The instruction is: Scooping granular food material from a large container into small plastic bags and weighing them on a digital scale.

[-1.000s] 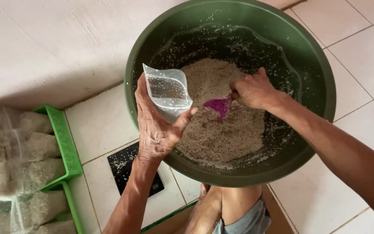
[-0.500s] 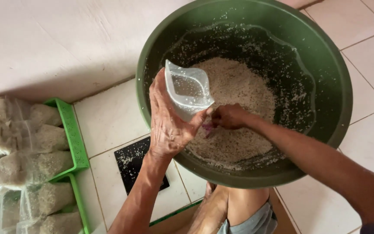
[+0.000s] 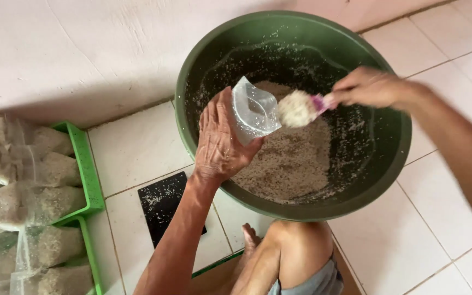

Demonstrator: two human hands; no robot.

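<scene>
My left hand (image 3: 220, 141) grips a small clear plastic bag (image 3: 253, 110), held with its mouth open over a big dark green basin (image 3: 394, 158). The basin holds a heap of pale grain (image 3: 293, 164), and grains stick to its walls. My right hand (image 3: 368, 87) holds a pink scoop (image 3: 301, 107) heaped with grain, its bowl right at the mouth of the bag. My bent knee (image 3: 288, 240) shows below the basin.
Green trays (image 3: 86, 169) at the left hold several filled clear bags of grain (image 3: 45, 202). A flat black square plate (image 3: 165, 202) dusted with grains lies on the white tiled floor between the trays and the basin. A pale wall runs behind.
My right hand went down into the grain beside the bag, then rose with the scoop full and brought it to the bag's mouth. My left hand kept the bag over the basin.
</scene>
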